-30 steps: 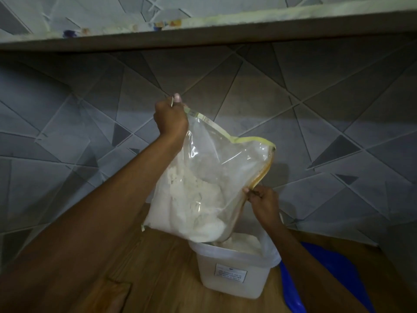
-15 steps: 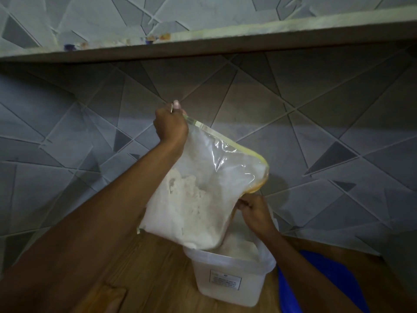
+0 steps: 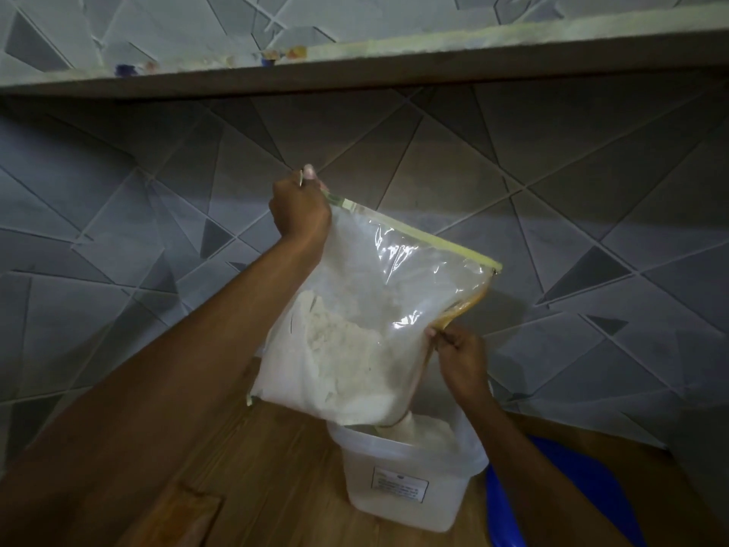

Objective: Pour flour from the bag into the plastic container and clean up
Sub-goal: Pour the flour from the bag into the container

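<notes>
My left hand (image 3: 301, 209) pinches the bag (image 3: 371, 309) corner high; my right hand (image 3: 461, 359) pinches its mouth, flour (image 3: 339, 373) spilling into the container (image 3: 406, 487)

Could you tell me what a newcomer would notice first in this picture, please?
The clear flour bag hangs tilted mid-frame above the white plastic container on the wooden surface, with flour spilling into it. The left hand grips the bag's top corner and the right hand pinches the edge near the opening. A blue object lies to the container's right.

container label (image 3: 399, 488): print too small to read | blue object (image 3: 509, 515): cut by bottom edge
</notes>
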A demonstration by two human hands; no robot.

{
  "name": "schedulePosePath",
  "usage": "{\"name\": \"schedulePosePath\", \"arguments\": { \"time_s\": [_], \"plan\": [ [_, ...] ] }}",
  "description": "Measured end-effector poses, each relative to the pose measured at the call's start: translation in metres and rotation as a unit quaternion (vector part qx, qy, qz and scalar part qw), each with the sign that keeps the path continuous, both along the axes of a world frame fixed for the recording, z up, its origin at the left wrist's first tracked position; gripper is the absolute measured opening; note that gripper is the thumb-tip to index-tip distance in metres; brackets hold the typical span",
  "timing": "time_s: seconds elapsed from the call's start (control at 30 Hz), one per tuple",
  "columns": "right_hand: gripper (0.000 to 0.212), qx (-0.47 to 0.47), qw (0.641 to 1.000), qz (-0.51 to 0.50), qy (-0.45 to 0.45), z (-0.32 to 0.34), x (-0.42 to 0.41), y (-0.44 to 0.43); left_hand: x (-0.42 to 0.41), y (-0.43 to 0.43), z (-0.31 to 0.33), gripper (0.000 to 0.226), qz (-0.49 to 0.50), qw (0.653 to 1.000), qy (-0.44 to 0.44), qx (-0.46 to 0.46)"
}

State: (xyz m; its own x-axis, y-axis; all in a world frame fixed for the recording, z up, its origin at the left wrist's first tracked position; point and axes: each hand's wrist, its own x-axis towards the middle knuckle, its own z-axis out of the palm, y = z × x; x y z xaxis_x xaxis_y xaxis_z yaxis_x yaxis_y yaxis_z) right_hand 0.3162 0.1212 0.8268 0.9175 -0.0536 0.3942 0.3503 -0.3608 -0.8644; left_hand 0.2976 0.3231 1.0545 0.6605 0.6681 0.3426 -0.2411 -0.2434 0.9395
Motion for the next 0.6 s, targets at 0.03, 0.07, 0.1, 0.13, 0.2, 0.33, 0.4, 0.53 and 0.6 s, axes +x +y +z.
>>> {"name": "schedulePosePath", "arguments": {
  "time_s": [0.03, 0.07, 0.1, 0.13, 0.2, 0.33, 0.4, 0.53, 0.6],
  "plan": [
    [0.011, -0.012, 1.0, 0.01, 0.006, 0.002, -0.001, -0.002, 0.0, 0.0, 0.0, 0.028, -0.002, 1.0, 0.003, -0.007],
    [0.011, -0.041, 0.999, 0.032, 0.013, 0.001, -0.003, -0.003, 0.0, -0.001, -0.001, 0.026, -0.005, 1.0, 0.005, -0.009],
    [0.012, -0.067, 0.996, 0.052, 0.019, 0.002, -0.001, -0.004, 0.001, 0.0, -0.002, 0.027, -0.008, 1.0, 0.002, -0.008],
    [0.012, -0.077, 0.995, 0.052, 0.032, 0.006, -0.001, -0.006, 0.001, -0.001, -0.003, 0.03, -0.01, 1.0, -0.003, -0.003],
    [0.011, -0.044, 0.997, 0.031, 0.05, 0.012, 0.0, -0.013, 0.0, -0.002, -0.004, 0.036, -0.008, 1.0, -0.012, 0.0],
    [0.01, 0.026, 0.995, -0.047, 0.082, 0.024, -0.006, -0.024, 0.0, 0.0, -0.004, 0.038, -0.011, 1.0, -0.017, -0.005],
    [0.007, 0.092, 0.989, -0.083, 0.085, 0.028, -0.009, -0.023, 0.001, -0.001, -0.004, 0.038, -0.017, 1.0, -0.017, 0.001],
    [0.015, 0.188, 0.971, -0.08, 0.124, 0.04, -0.008, -0.025, 0.002, -0.002, -0.004, 0.037, -0.021, 1.0, -0.018, 0.004],
    [0.037, 0.175, 0.975, -0.094, 0.098, 0.048, -0.012, -0.023, 0.001, -0.003, -0.004, 0.033, -0.023, 0.999, -0.022, 0.004]
  ]
}}
